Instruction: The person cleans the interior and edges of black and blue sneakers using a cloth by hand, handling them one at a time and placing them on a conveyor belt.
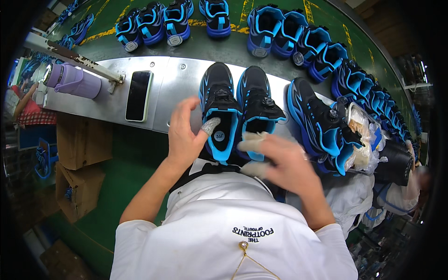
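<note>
Stretching across the far side, a dark green surface (200, 50) with yellow lines carries a curving row of black-and-blue shoes (150, 25). Nearer lies the metal table (175, 84), a long silver strip. Two cardboard boxes (86, 142), one above the other, stand below its left part. Clear plastic bags (371, 151) sit toward its right end.

On the table, directly before the person, a pair stands side by side with toes pointing away: the left shoe (217, 77) and the right shoe (253, 81). A third shoe (308, 109) stands at an angle to their right. The left hand (186, 133) is beside the left shoe, fingers spread and raised, thumb reaching to the collar. The right hand (289, 161), blurred, is at the heel of the right shoe; whether it pinches the collar, I cannot tell.

Farther left on the table stands a lilac bottle (78, 80), and a dark-screened phone (138, 95) lies between it and the pair. A grey cover (211, 125) wraps the left thumb; pale covers (252, 138) wrap right fingertips. A round pale sticker (219, 136) shows inside the left shoe.
</note>
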Demonstrator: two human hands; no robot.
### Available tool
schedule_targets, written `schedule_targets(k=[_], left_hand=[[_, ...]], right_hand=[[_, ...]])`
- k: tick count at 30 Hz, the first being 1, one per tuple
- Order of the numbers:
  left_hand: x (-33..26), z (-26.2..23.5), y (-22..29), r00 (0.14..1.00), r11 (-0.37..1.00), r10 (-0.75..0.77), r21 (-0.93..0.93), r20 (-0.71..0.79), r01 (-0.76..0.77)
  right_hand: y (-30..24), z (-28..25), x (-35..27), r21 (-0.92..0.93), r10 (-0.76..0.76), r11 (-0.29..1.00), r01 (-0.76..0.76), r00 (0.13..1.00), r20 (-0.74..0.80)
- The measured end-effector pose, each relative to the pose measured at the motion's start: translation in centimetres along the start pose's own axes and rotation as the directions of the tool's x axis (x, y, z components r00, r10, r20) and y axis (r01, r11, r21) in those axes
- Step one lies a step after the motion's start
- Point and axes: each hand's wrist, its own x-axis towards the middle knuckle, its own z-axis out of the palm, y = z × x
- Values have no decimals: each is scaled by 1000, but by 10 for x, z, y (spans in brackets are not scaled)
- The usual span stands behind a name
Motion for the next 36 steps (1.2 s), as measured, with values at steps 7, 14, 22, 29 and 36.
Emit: schedule_targets(k=[7, 14, 22, 29, 36], left_hand=[[46, 13, 13, 929, 933, 358, -18, 95, -358], [37, 1, 34, 942, 983, 159, 44, 295, -179], [2, 11, 27, 895, 930, 303, 102, 326, -352], [-18, 25, 32, 883, 861, 360, 257, 300, -438], [10, 30, 32, 917, 869, 339, 303, 210, -390]], right_hand=[[44, -13, 26, -495, -74, 864, -93, 948, -308], [53, -17, 41, -57, 280, 950, -308, 917, -282], [13, -11, 18, -125, 103, 981, -149, 944, -312], [27, 30, 0, -613, -180, 790, 19, 963, -201], [16, 4, 31, -491, -71, 869, -64, 965, -252]])
